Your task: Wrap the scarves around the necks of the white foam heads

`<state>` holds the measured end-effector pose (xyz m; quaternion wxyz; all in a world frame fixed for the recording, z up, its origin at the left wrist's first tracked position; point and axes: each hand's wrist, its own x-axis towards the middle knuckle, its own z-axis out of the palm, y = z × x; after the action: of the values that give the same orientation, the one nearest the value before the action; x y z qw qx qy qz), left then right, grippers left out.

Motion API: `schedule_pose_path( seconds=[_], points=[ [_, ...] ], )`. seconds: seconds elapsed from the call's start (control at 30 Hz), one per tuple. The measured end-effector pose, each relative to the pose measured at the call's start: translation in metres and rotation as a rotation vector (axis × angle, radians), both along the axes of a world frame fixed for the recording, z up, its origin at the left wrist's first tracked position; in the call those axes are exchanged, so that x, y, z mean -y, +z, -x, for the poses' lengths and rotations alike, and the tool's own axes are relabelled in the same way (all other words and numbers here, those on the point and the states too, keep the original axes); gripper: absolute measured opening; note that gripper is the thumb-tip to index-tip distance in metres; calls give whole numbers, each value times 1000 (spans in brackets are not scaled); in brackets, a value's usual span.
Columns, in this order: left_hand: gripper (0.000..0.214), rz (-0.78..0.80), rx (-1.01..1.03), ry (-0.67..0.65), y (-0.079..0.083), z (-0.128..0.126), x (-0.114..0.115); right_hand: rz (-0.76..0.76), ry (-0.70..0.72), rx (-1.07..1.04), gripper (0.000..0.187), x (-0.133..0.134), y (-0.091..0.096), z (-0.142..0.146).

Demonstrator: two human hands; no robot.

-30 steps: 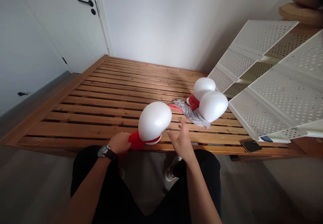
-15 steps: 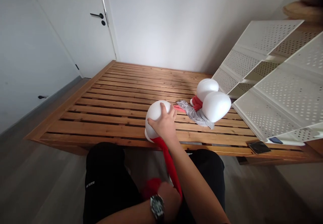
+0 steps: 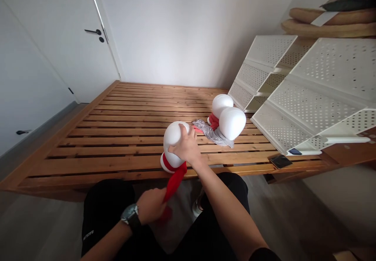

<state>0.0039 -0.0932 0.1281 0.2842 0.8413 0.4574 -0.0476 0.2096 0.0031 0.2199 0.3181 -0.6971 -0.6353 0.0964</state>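
A white foam head stands near the front edge of a slatted wooden bed frame, with a red scarf wrapped round its neck. My right hand grips the side of this head. My left hand, with a watch on the wrist, is closed on the scarf's hanging end, pulled down in front of the frame. Two more white foam heads with a red scarf lie further back, beside a crumpled silver-grey cloth.
White perforated panels lean over the bed frame's right side. A dark phone lies on the frame's front right corner. A white door with a black handle is at the back left. Tan cushions are stacked at the top right.
My right hand went from open in the air to gripping the foam head. My left hand moved from the head's neck down below the frame, drawing the scarf end out.
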Motion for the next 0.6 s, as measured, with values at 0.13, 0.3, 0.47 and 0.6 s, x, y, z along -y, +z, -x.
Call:
schedule_pose_path(
  seconds=[0.13, 0.3, 0.47, 0.6],
  points=[
    [23, -187, -122, 165, 12, 28, -54, 95, 198, -4, 113, 2, 9, -23],
    [28, -398, -78, 385, 18, 33, -153, 84, 283, -18, 108, 8, 12, -37],
    [30, -345, 153, 601, 25, 17, -230, 59, 267, -44, 106, 15, 5, -33],
    [38, -247, 154, 743, 2, -10, -226, -38, 138, -40, 112, 19, -5, -15]
  ],
)
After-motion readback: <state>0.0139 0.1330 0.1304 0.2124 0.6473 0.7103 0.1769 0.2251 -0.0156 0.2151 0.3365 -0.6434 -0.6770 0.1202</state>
